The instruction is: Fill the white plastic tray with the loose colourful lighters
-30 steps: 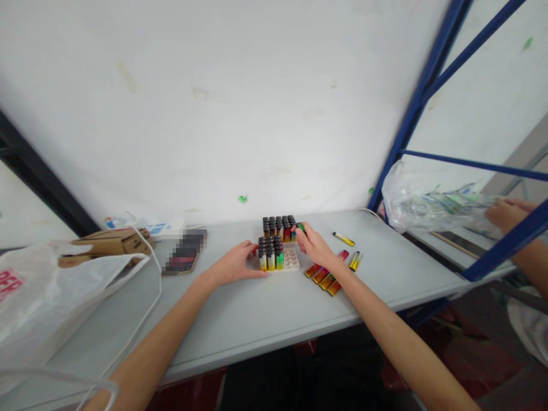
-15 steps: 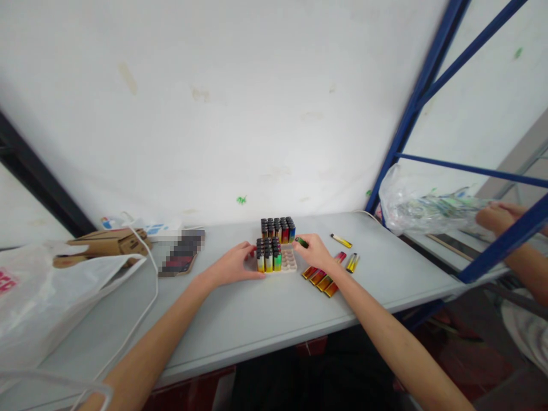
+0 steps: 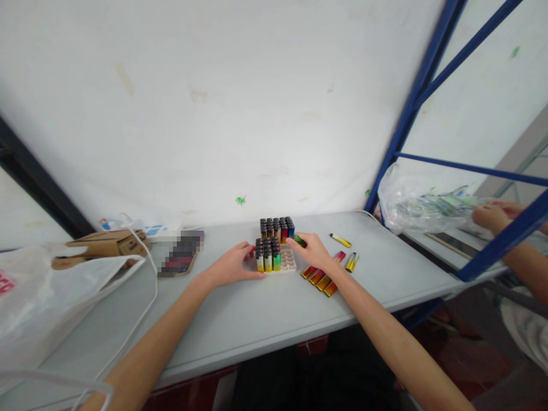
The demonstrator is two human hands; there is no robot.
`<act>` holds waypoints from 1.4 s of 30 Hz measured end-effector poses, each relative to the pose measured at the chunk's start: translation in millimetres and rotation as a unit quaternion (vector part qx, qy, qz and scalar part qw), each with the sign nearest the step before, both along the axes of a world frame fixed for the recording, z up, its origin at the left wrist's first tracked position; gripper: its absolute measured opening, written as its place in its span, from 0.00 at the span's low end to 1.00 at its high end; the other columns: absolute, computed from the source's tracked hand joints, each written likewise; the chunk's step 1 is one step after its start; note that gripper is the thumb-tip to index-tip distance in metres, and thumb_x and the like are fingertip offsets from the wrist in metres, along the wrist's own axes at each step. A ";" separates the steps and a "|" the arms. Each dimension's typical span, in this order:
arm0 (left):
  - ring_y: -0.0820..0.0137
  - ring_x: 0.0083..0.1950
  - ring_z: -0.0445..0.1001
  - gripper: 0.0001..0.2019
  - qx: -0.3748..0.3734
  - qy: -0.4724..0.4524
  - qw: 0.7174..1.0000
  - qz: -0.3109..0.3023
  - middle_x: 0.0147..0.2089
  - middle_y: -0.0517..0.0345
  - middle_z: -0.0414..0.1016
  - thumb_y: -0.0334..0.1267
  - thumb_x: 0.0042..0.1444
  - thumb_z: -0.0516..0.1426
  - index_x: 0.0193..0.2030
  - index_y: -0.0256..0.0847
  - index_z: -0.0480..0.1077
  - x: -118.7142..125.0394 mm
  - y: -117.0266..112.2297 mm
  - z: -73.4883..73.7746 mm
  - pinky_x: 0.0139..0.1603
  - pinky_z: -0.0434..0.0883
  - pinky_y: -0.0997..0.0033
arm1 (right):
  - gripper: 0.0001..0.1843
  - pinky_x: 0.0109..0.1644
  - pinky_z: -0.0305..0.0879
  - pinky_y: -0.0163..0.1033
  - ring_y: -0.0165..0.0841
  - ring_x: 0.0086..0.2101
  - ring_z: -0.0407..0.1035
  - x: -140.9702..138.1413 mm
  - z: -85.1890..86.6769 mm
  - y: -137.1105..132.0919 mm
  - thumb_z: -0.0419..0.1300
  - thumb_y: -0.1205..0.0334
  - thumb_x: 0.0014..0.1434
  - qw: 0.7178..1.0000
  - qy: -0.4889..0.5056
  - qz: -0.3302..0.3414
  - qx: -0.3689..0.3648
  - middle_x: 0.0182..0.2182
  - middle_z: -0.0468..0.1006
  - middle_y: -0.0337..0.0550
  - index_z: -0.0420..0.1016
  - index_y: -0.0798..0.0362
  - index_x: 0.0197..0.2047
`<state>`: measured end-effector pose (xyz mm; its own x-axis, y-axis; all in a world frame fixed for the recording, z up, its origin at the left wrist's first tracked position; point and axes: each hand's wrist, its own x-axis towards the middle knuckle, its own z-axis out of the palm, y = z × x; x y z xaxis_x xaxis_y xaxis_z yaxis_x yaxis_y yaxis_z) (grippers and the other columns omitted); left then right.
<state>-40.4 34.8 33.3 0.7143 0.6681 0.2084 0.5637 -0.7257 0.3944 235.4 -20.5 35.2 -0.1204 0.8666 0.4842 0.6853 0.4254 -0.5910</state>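
Observation:
A white tray (image 3: 289, 269) with round sockets stands on the table, its left part filled with upright lighters (image 3: 268, 260) with black tops. My left hand (image 3: 231, 264) holds the tray at its left side, thumb along the front edge and fingers curled toward the back. Between the fingers of my right hand (image 3: 315, 252) is a green lighter (image 3: 300, 241), tilted above the tray's right end, where bare sockets show. Behind the tray stands another block of upright lighters (image 3: 277, 227). Several red and gold lighters (image 3: 320, 279) lie just right of the tray, partly under my right wrist.
Single yellow lighters (image 3: 340, 240) lie farther right. On the left are a phone (image 3: 182, 254), largely pixelated, a cardboard box (image 3: 112, 244), a white plastic bag (image 3: 64, 297) and a white cable (image 3: 153, 279). A blue metal frame (image 3: 400, 137) rises at right; beyond it another person's hands (image 3: 492, 217) handle a clear bag.
My right hand has shifted slightly left with the green lighter, over the tray's right part. My left hand stays at the tray.

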 end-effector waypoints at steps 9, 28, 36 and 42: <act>0.60 0.41 0.73 0.30 -0.012 -0.004 1.000 0.001 0.42 0.53 0.72 0.65 0.45 0.65 0.42 0.41 0.74 0.3 -0.5 0.9 0.44 0.71 0.63 | 0.16 0.29 0.44 0.36 0.27 0.23 0.49 0.2 5.2 -5.0 0.51 0.55 0.58 1.000 -0.015 0.008 0.012 0.19 0.53 0.32 0.56 0.51 0.22; 0.59 0.42 0.73 0.28 -0.005 0.014 1.000 -0.001 0.43 0.52 0.72 0.64 0.47 0.65 0.41 0.40 0.73 0.1 -1.6 3.0 0.44 0.71 0.62 | 0.18 0.39 0.57 0.36 0.31 0.31 0.63 0.1 6.9 -3.7 0.50 0.50 0.72 0.997 -0.013 0.018 0.078 0.29 0.70 0.39 0.69 0.53 0.35; 0.59 0.42 0.73 0.30 -0.010 0.011 1.000 -0.001 0.43 0.52 0.72 0.65 0.46 0.64 0.44 0.40 0.73 0.5 -0.5 1.2 0.45 0.71 0.62 | 0.21 0.45 0.61 0.39 0.34 0.37 0.64 2.9 -0.5 1.7 0.50 0.48 0.72 0.995 -0.044 0.038 0.081 0.36 0.70 0.44 0.68 0.52 0.33; 0.59 0.41 0.73 0.30 -0.006 -0.001 1.000 0.003 0.42 0.53 0.72 0.65 0.45 0.65 0.43 0.41 0.74 0.9 -1.3 1.3 0.44 0.71 0.62 | 0.22 0.34 0.54 0.37 0.31 0.26 0.60 5.0 -2.7 4.8 0.50 0.48 0.73 0.998 -0.055 0.009 0.030 0.23 0.67 0.35 0.66 0.51 0.30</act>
<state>-39.5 33.5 34.6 0.7093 0.6750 0.2032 0.5672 -0.7176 0.4040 240.4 -15.7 32.5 -0.1917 0.8332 0.5186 0.7365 0.4714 -0.4851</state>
